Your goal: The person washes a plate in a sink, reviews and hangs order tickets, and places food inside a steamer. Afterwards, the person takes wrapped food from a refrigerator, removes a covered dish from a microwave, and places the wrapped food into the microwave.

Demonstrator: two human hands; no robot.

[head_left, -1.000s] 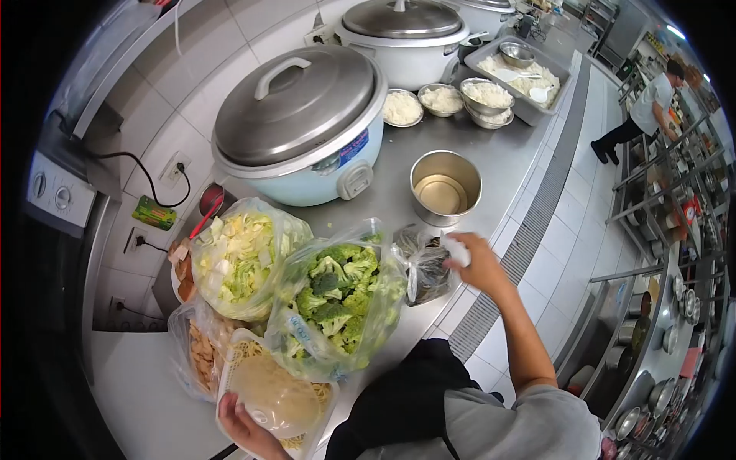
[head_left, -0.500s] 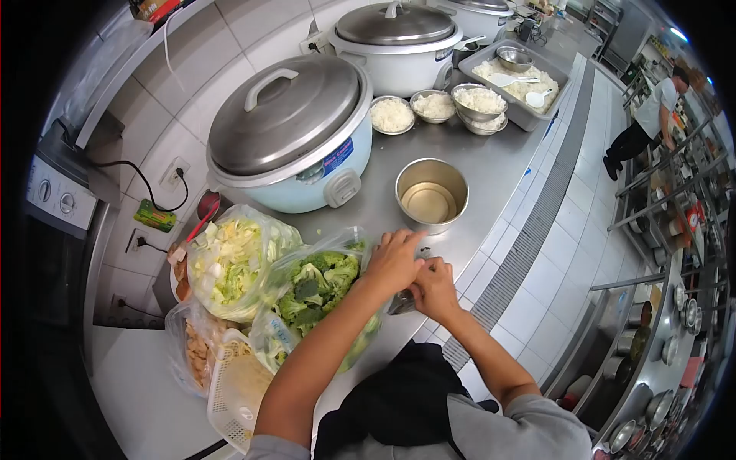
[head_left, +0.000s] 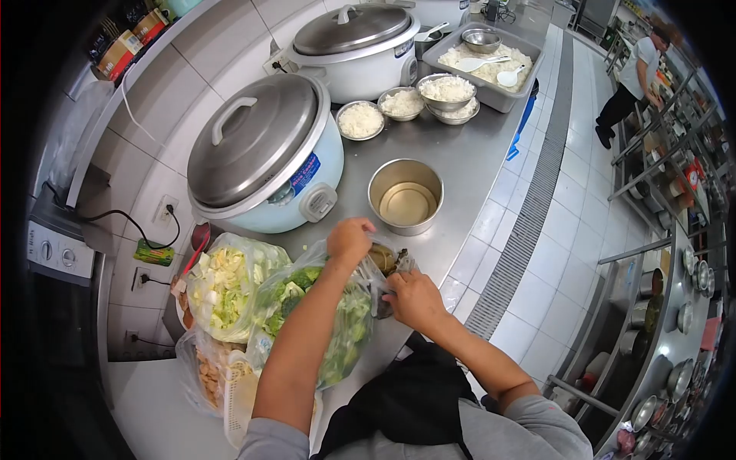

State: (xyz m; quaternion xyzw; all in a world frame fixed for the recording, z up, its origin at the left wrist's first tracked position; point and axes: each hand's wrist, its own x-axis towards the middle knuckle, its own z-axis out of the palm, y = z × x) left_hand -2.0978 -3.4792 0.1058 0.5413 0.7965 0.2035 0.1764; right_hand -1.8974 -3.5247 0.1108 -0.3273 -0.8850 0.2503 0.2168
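Note:
A clear plastic bag [head_left: 386,259] with dark brownish contents lies on the steel counter between my hands. My right hand [head_left: 415,297] pinches the bag's right side. At the bag's left, my left hand [head_left: 349,241] is curled with its fingers bent; what they hold, if anything, is hidden. Just beyond the hands stands a round metal pot [head_left: 406,197], its inside showing bare metal. To the left, under my left forearm, sits a clear bag of broccoli [head_left: 337,326]. Behind it rests a bag of chopped cabbage [head_left: 230,287].
A large rice cooker [head_left: 257,153] stands at the left, with another rice cooker [head_left: 353,46] behind. Several bowls of rice [head_left: 360,121] and a grey rice tub [head_left: 498,96] are farther back. A white basket [head_left: 239,391] is near left. A person [head_left: 638,80] works at the right-hand shelves.
My hands were together over the bag and have come apart, the left moving left. More of the bag's dark contents now shows. The whole view has shifted slightly.

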